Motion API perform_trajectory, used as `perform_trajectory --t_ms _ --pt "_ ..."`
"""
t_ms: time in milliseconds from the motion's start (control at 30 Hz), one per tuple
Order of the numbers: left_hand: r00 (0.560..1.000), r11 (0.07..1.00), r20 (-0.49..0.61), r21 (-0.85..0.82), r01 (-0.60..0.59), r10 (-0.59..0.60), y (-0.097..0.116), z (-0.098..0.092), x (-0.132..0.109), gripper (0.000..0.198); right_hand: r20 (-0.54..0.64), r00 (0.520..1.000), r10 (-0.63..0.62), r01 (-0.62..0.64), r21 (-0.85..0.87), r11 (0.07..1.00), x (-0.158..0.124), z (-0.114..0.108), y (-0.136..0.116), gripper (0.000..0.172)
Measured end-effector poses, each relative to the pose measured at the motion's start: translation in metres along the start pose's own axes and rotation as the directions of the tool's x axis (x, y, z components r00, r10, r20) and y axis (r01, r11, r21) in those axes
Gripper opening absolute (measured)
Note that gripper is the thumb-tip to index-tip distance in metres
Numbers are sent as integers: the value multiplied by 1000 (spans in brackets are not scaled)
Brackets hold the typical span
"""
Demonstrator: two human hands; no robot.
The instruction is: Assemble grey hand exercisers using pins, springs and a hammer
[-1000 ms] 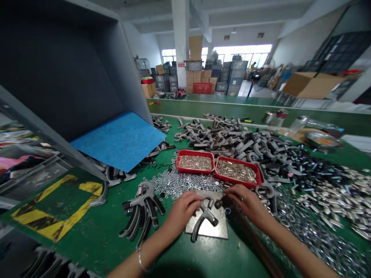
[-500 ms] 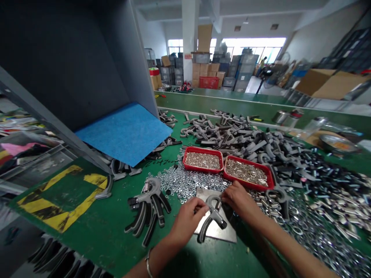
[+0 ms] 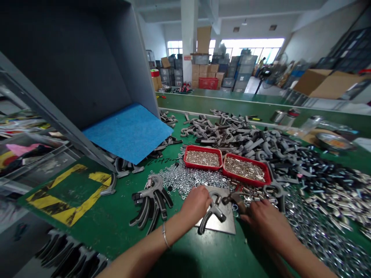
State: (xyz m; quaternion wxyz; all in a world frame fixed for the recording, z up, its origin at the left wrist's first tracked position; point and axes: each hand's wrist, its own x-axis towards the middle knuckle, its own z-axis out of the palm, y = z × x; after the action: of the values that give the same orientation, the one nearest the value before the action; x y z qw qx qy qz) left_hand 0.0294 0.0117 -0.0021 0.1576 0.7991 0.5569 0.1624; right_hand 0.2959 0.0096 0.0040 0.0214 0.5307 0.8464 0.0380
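Both hands are down at the near edge of the tabletop (image 3: 116, 227), a little apart. My left hand (image 3: 196, 204) is curled over the top of a hand grip trainer (image 3: 213, 216), which lies on a steel plate (image 3: 227, 224). My right hand (image 3: 268, 224) is closed around what looks like a small hammer (image 3: 236, 200), and its dark head sits just right of the trainer, maybe touching it, hard to say from here. There's a thin bracelet (image 3: 165, 239) on my left wrist.

Just left of the plate is a heap of finished grip trainers (image 3: 150, 202). Past it, loose washers (image 3: 185, 179) are spilled in front of two red trays: the left one (image 3: 203, 158) is full of tiny nuts, the right one (image 3: 246, 168) of small metal pins. Grey handle parts (image 3: 240, 139) are piled behind those, and silver rings (image 3: 319, 235) cover the right side. A blue foam sheet (image 3: 127, 131) hangs off a grey bin (image 3: 72, 65) at the left.

Only writing I can see is a scrawl on the tabletop by the foam, looks like numbers, can't read it all.
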Motion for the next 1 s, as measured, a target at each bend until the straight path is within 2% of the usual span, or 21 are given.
perform_trajectory --t_ms 67,133,233,267,333,367,433,467,533,567,600,667,733,767,800,900,933,1000 --pt "994 987 33 120 -110 107 3 -3 5 17 37 999 39 -44 120 992 -14 10 4 29" --pt "969 950 82 194 -244 232 4 -3 13 18 19 996 85 -86 303 949 -18 12 2 25" --pt "908 890 170 198 -412 383 4 -5 27 18 51 990 128 -134 571 810 -13 1 -7 20" --pt "891 874 193 194 -446 411 3 -6 30 18 71 989 128 -145 614 776 -10 -5 -11 20" --pt "873 857 223 196 -476 434 3 -8 33 19 102 988 118 -156 617 771 -5 -15 -18 22" --pt "879 864 225 194 -464 421 3 -10 32 18 124 987 105 -158 594 789 -3 -19 -21 22" --pt "918 911 191 166 -378 347 4 -10 24 13 196 978 77 -172 536 827 1 -25 -25 22" --pt "947 943 150 133 -305 285 5 -9 17 20 220 973 69 -178 524 833 2 -27 -27 22" --pt "991 992 49 30 -124 123 8 -3 -1 55 206 977 52 -163 570 805 3 -30 -32 25" --pt "999 999 6 -20 -46 46 9 2 -10 72 178 983 37 -139 608 782 2 -32 -36 28" --pt "999 998 -23 -58 23 -25 11 7 -19 84 155 988 21 -114 628 770 2 -32 -40 30" --pt "991 989 -41 -85 123 -126 14 16 -32 92 171 985 -8 -96 588 803 0 -32 -49 32" --pt "984 983 -40 -74 171 -174 17 22 -38 92 225 974 -11 -108 509 854 -1 -28 -53 32" --pt "983 982 -38 -66 179 -182 18 23 -39 91 246 969 -14 -118 514 850 -3 -25 -51 32" --pt "983 982 -35 -62 180 -182 19 23 -39 91 252 967 -18 -131 559 818 -5 -22 -48 34" --pt "985 983 -16 -69 169 -171 18 22 -36 93 249 968 21 -203 737 644 -18 -19 -35 42" --pt "986 983 -11 -78 167 -168 18 22 -35 94 242 968 65 -231 758 610 -23 -21 -31 44" --pt "986 983 -16 -94 161 -163 16 22 -34 94 200 969 147 -248 760 601 -30 -29 -30 45"
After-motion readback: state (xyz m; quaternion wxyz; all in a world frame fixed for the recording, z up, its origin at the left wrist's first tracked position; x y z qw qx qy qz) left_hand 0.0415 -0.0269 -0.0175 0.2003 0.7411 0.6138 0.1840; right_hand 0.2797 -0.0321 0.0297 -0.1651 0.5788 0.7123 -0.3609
